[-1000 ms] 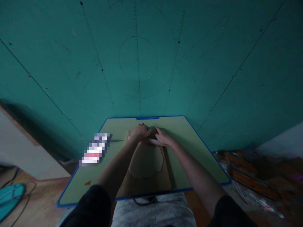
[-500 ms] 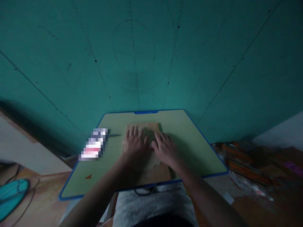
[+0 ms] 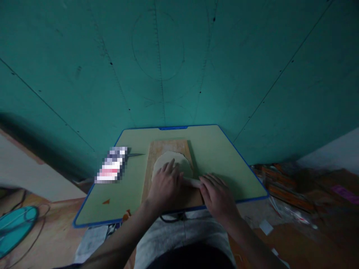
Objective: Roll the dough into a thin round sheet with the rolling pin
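A flat round sheet of pale dough [image 3: 179, 162] lies on a wooden board [image 3: 168, 144]. Across its near side runs a short, light rolling pin [image 3: 192, 182], visible only between the hands. My right hand [image 3: 218, 190] has its fingers curled over the pin's right end, just past the board's right edge. On the left, my left hand [image 3: 166, 183] is over the dough and the pin's other end, which it hides; its fingers point forward over the dough. The hands partly cover the dough's near edge.
The board rests on a small pale-green table [image 3: 230, 160] with a blue rim. To its left lie a blurred-out packet [image 3: 112, 164], a thin pointed tool [image 3: 136, 154] and a small orange scrap [image 3: 106, 201]. Beyond the table stands a green wall [image 3: 168, 56]. Clutter [image 3: 280, 186] covers the floor at right.
Both hands have come back toward my body, the right one also moving outward. The dough's far part and a piece of the rolling pin now show. The view has shifted slightly.
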### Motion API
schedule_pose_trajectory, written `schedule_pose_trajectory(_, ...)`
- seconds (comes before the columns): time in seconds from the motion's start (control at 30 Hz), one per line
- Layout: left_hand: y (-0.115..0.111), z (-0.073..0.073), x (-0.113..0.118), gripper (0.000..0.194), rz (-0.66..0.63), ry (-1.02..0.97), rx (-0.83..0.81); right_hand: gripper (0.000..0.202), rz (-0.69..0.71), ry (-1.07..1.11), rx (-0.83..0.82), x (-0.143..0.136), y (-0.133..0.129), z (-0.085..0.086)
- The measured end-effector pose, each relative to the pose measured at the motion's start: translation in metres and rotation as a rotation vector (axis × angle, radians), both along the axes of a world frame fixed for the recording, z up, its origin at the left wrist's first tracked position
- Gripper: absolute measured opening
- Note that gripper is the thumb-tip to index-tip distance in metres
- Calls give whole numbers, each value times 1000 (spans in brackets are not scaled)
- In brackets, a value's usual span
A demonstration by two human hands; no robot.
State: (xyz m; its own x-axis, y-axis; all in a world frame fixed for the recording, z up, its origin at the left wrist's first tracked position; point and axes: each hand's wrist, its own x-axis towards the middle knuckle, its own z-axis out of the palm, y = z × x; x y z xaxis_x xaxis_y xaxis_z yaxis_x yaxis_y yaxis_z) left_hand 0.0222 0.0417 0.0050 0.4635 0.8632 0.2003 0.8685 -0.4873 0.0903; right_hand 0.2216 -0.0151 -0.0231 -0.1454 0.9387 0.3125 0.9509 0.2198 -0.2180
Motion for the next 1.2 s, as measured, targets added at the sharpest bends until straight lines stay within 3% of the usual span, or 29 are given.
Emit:
schedule_pose_trajectory(0.23,22,3,16,43,52,-5,-37,46,-63,-107,-66,1,35,9)
schedule_pose_trajectory(0.37,39,2,16,39,-28,3,-47,52,-89,-141,-130,6,62,13)
schedule_pose_trajectory(0.5,64,-3,16,37,-97,109,-35,51,-90,-128,-294,11,95,19)
schedule_pose_trajectory(0.67,83,3,23,36,-19,107,-94,51,-117,-112,-415,11,123,28)
schedule_pose_trajectory(0.77,74,4,23,41,0,84,-11,50,-105,-134,-382,9,114,30)
schedule_pose_trajectory(0.9,40,-5,16,39,-158,91,163,49,-64,-149,-234,6,76,23)
schedule_pose_trajectory(1.07,-10,-21,8,55,-6,37,248,48,17,-119,-58,5,21,8)
schedule_pose_trajectory(1.2,-38,-31,-5,61,-95,12,312,49,39,-96,-6,3,1,5)
